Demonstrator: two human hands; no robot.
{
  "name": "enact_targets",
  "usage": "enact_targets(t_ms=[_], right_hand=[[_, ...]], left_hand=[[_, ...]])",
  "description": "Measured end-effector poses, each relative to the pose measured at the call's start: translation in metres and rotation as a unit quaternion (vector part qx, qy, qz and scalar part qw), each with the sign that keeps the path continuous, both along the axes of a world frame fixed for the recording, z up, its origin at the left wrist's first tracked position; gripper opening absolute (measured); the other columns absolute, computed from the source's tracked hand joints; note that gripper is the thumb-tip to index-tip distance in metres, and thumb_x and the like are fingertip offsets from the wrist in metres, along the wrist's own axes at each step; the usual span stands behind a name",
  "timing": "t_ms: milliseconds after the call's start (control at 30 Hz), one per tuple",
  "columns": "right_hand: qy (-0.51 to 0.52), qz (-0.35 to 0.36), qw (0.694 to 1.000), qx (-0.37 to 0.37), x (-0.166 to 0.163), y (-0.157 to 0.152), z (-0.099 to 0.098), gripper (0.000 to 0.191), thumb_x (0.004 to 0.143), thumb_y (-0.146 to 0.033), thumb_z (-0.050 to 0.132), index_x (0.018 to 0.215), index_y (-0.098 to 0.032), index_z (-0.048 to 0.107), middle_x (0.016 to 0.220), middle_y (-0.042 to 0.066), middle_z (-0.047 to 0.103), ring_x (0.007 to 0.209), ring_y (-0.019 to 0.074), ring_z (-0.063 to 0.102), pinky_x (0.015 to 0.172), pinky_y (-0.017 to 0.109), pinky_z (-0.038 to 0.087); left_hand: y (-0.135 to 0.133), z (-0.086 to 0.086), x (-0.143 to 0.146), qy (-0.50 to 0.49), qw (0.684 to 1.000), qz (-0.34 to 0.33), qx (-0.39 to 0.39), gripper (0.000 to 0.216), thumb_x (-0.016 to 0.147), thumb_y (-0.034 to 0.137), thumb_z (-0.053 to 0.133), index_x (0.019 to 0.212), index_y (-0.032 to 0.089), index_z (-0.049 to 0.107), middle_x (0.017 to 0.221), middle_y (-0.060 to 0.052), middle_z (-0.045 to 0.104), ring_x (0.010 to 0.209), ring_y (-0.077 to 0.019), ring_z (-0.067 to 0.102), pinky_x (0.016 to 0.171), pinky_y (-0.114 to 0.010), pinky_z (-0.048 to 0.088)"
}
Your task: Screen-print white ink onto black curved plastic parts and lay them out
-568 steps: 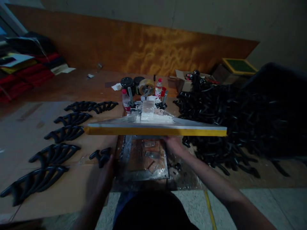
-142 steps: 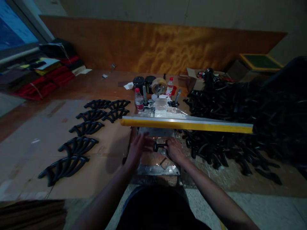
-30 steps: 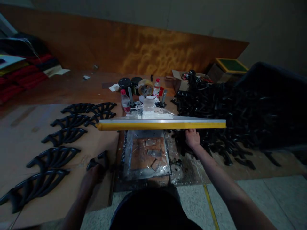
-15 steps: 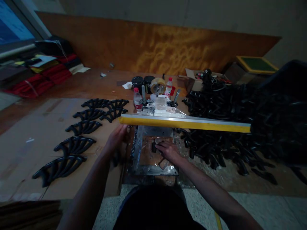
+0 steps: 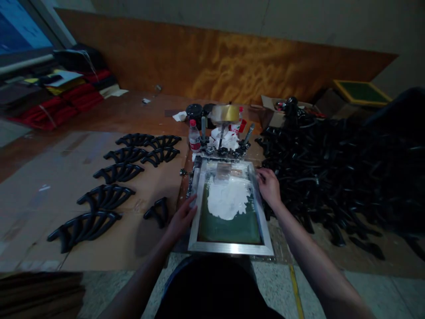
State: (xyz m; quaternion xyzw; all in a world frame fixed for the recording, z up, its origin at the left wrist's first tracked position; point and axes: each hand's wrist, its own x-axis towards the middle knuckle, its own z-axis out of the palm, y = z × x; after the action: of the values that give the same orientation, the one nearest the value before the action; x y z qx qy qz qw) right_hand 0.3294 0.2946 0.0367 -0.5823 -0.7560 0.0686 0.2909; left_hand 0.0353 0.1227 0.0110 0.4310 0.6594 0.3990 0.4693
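A silkscreen frame [image 5: 230, 248] with a metal rim lies flat in front of me. White ink [image 5: 228, 197] is spread over its green mesh, and a small translucent block [image 5: 224, 172] sits at the ink's far end. My left hand [image 5: 182, 218] is at the frame's left rim, its fingers closed against the side. At the upper right rim is my right hand [image 5: 269, 187], fingers bent in and touching the edge; their tips are partly hidden. What lies beneath the frame cannot be seen. Two curved black tubular pieces [image 5: 158, 212] rest on cardboard left of my left hand.
Rows of black curved pieces [image 5: 108, 195] lie on the cardboard at left. A large heap of them [image 5: 318, 173] fills the right. Behind the frame stand clamps [image 5: 247, 135], a capped bottle [image 5: 194, 136] and black tubs [image 5: 194, 113]. A tape roll [image 5: 226, 114] hangs over the hinge.
The raised silkscreen frame has swung down flat, covering the base and the small black piece there. My right hand has moved from that piece to the right rim; my left hand has come down and inward.
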Motion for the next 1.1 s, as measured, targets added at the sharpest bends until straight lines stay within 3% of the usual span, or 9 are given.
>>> enact_targets(t_ms=[100, 233, 400, 533, 700, 867, 933, 1000, 1100], right_hand=[[-0.076, 0.114, 0.990, 0.039, -0.050, 0.005, 0.018, 0.055, 0.082, -0.030, 0.063, 0.134, -0.016, 0.053, 0.141, 0.016, 0.048, 0.123, 0.0305, 0.047, 0.100, 0.044, 0.041], [-0.227, 0.221, 0.945, -0.086, -0.096, -0.016, 0.018, 0.024, 0.085, -0.026, 0.058, 0.107, -0.017, 0.065, 0.106, 0.012, 0.066, 0.100, 0.0261, 0.057, 0.086, 0.034, 0.043], [-0.281, 0.362, 0.885, -0.074, -0.076, -0.061, 0.001, 0.019, 0.085, -0.014, 0.051, 0.099, -0.015, 0.063, 0.098, 0.012, 0.066, 0.097, 0.0243, 0.056, 0.083, 0.032, 0.042], [-0.252, 0.462, 0.845, -0.091, -0.063, -0.066, 0.012, 0.013, 0.079, -0.014, 0.056, 0.089, -0.018, 0.063, 0.090, 0.006, 0.066, 0.091, 0.0213, 0.057, 0.079, 0.030, 0.042], [-0.211, 0.383, 0.898, -0.048, -0.068, -0.065, 0.002, 0.013, 0.083, -0.015, 0.054, 0.091, -0.017, 0.064, 0.091, 0.008, 0.066, 0.088, 0.0217, 0.055, 0.076, 0.032, 0.041], [-0.176, 0.437, 0.882, -0.024, -0.058, -0.079, -0.016, 0.018, 0.082, -0.013, 0.055, 0.096, -0.016, 0.065, 0.092, 0.009, 0.066, 0.088, 0.0217, 0.056, 0.078, 0.032, 0.043], [-0.159, 0.410, 0.897, -0.045, -0.064, -0.068, -0.007, 0.017, 0.084, -0.017, 0.056, 0.098, -0.018, 0.066, 0.092, 0.007, 0.068, 0.089, 0.0209, 0.059, 0.079, 0.030, 0.044], [-0.146, 0.339, 0.927, -0.059, -0.075, -0.048, 0.009, 0.029, 0.088, -0.024, 0.057, 0.115, -0.020, 0.064, 0.101, 0.007, 0.069, 0.094, 0.0212, 0.062, 0.080, 0.030, 0.046], [-0.134, 0.222, 0.964, -0.059, -0.080, -0.005, 0.038, 0.050, 0.090, -0.035, 0.058, 0.139, -0.025, 0.050, 0.113, 0.009, 0.069, 0.097, 0.0242, 0.064, 0.079, 0.032, 0.049]], left_hand=[[0.004, -0.035, 0.003, 0.020, 1.000, -0.010, -0.020, 0.076, 0.083, 0.053, 0.052, 0.147, 0.014, 0.037, 0.069, 0.001, 0.057, 0.062, -0.0153, 0.053, 0.059, -0.026, 0.043], [0.011, -0.048, 0.001, 0.022, 0.999, -0.016, -0.025, 0.075, 0.082, 0.052, 0.052, 0.145, 0.013, 0.040, 0.068, 0.003, 0.055, 0.061, -0.0147, 0.053, 0.060, -0.026, 0.043], [0.011, -0.054, -0.002, 0.023, 0.999, -0.009, -0.023, 0.071, 0.083, 0.051, 0.053, 0.142, 0.013, 0.044, 0.076, -0.001, 0.062, 0.068, -0.0178, 0.057, 0.065, -0.030, 0.046], [0.011, -0.054, 0.000, 0.008, 1.000, -0.011, -0.025, 0.069, 0.083, 0.049, 0.054, 0.141, 0.013, 0.045, 0.071, 0.000, 0.059, 0.065, -0.0166, 0.056, 0.061, -0.028, 0.045], [0.011, -0.043, 0.003, -0.016, 1.000, 0.003, -0.020, 0.073, 0.080, 0.051, 0.056, 0.140, 0.011, 0.045, 0.064, 0.004, 0.054, 0.058, -0.0137, 0.050, 0.057, -0.026, 0.041], [0.011, -0.039, 0.004, -0.019, 0.999, 0.005, -0.029, 0.075, 0.079, 0.050, 0.057, 0.140, 0.010, 0.044, 0.060, 0.005, 0.052, 0.054, -0.0128, 0.048, 0.053, -0.024, 0.037], [0.012, -0.036, 0.003, -0.028, 0.999, 0.000, -0.028, 0.076, 0.078, 0.050, 0.058, 0.140, 0.009, 0.043, 0.060, 0.005, 0.053, 0.054, -0.0127, 0.049, 0.053, -0.024, 0.038], [0.011, -0.026, 0.001, -0.043, 0.999, -0.010, -0.030, 0.079, 0.077, 0.050, 0.059, 0.143, 0.010, 0.040, 0.060, 0.005, 0.053, 0.053, -0.0130, 0.050, 0.052, -0.024, 0.039], [0.010, 0.005, 0.000, -0.047, 0.999, -0.003, -0.006, 0.076, 0.079, 0.052, 0.059, 0.142, 0.013, 0.042, 0.071, 0.001, 0.062, 0.063, -0.0163, 0.058, 0.057, -0.026, 0.045]])
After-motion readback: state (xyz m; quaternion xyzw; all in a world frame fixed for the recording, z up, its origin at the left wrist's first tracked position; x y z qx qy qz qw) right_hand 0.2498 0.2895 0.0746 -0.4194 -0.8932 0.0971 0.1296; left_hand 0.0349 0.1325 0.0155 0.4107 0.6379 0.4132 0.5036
